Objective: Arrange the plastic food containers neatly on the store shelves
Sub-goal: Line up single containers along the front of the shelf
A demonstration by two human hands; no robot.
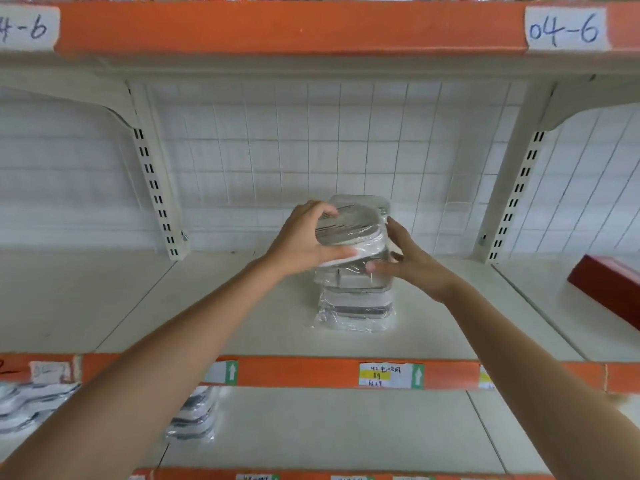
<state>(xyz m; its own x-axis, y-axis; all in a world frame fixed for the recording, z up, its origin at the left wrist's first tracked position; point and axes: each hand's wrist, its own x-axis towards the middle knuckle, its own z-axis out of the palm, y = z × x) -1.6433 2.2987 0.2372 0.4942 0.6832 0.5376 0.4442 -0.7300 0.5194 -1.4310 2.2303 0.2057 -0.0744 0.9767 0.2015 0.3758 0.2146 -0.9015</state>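
While tilted, top container (349, 226) sits between both hands' fingers (318, 211).

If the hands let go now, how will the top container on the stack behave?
The top container sits tilted on the stack, so it may slide or tip. Its glossy plastic wrap probably makes it slippery. The left hand grips it easily, so it seems light.
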